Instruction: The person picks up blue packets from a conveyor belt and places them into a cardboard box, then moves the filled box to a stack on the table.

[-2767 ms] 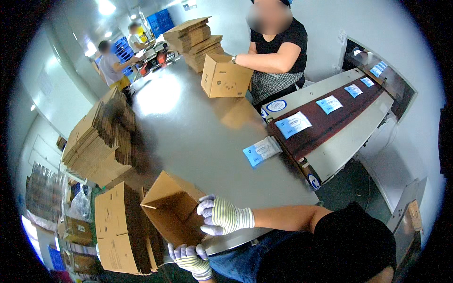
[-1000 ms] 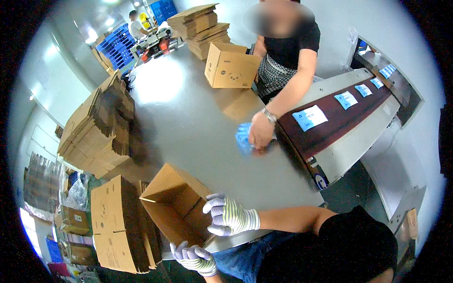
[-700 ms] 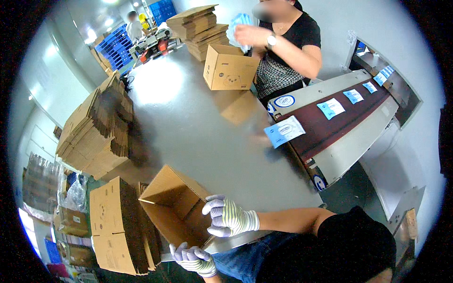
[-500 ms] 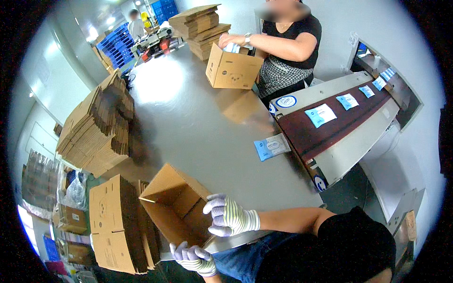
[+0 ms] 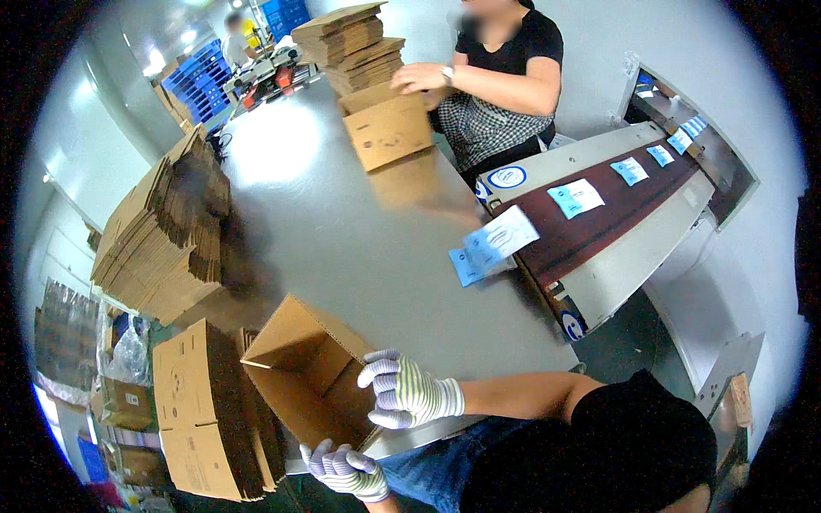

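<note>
Two gloved hands are working an open cardboard box point(image 5: 304, 376) lying tipped at the near edge of the grey table point(image 5: 342, 231). Right hand point(image 5: 409, 393) is gripping its upper flap edge, fingers curled. Left hand point(image 5: 346, 470) is curling under its lower corner. Flattened cartons point(image 5: 205, 410) are standing just beside it.

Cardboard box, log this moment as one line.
left hand: under box | right hand: on open cardboard box | table: packets
</note>
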